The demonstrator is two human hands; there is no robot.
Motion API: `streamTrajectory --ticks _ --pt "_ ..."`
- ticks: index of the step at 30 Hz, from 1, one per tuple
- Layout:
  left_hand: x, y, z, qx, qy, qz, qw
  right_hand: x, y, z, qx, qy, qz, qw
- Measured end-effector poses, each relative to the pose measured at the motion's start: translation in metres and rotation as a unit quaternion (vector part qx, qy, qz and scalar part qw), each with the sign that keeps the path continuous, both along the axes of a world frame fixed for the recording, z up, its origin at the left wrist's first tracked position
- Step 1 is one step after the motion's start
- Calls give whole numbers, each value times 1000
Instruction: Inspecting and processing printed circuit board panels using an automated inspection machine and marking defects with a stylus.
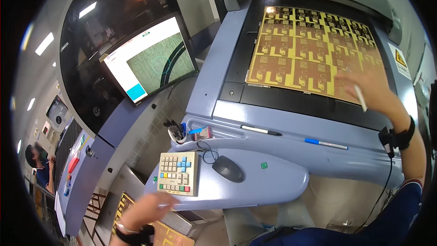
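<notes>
Circuit panel (pixel 314 50), a large yellow and brown sheet printed with repeating board patterns, lies flat on the dark bed of a blue-grey inspection machine (pixel 214 91). The right hand (pixel 371 86) rests over the panel's near right corner, fingers spread and blurred, with a white pen (pixel 360 99) held between them; a black strap sits on that wrist. Just in front of the panel, on the machine's front ledge, lie a black-tipped marker (pixel 261 130) and a blue-capped marker (pixel 325 144), apart from each other. Lower than the ledge, a curved blue shelf carries a black mouse (pixel 227 168) and, to its left, a beige keypad (pixel 178 173) with coloured keys. The left hand (pixel 145 212) hovers just below the keypad's near edge, blurred, so I cannot tell how far its fingers are open; something thin and pale shows at its fingertips. A small cup of pens (pixel 175 132) stands behind the keypad. To the left of the panel, a tilted monitor (pixel 150 61) shows a greenish magnified view. Far to the left, another person (pixel 38 164) sits by the wall.
</notes>
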State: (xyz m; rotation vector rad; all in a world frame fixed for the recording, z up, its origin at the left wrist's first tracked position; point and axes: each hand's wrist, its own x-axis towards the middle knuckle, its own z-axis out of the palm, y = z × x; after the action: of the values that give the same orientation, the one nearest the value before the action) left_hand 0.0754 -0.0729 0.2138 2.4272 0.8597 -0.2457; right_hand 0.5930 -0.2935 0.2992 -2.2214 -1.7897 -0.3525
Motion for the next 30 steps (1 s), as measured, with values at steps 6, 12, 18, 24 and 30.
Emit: streamTrajectory --ticks 6,12,18,24,30 --pt "-52 -78 -161 -579 184 -4 795 8 -18 -48 39 107 34 993" --pt "-11 -86 -145 -661 196 73 721 -3 -43 -52 18 98 -23 995" --pt "5 -84 -137 -678 217 76 699 -1 -40 -52 34 86 0 996" --pt "13 -86 -135 -683 231 67 689 -3 -41 -50 6 95 -4 995" --pt "19 -87 -137 -684 248 56 684 2 -50 -55 -3 85 -13 996"
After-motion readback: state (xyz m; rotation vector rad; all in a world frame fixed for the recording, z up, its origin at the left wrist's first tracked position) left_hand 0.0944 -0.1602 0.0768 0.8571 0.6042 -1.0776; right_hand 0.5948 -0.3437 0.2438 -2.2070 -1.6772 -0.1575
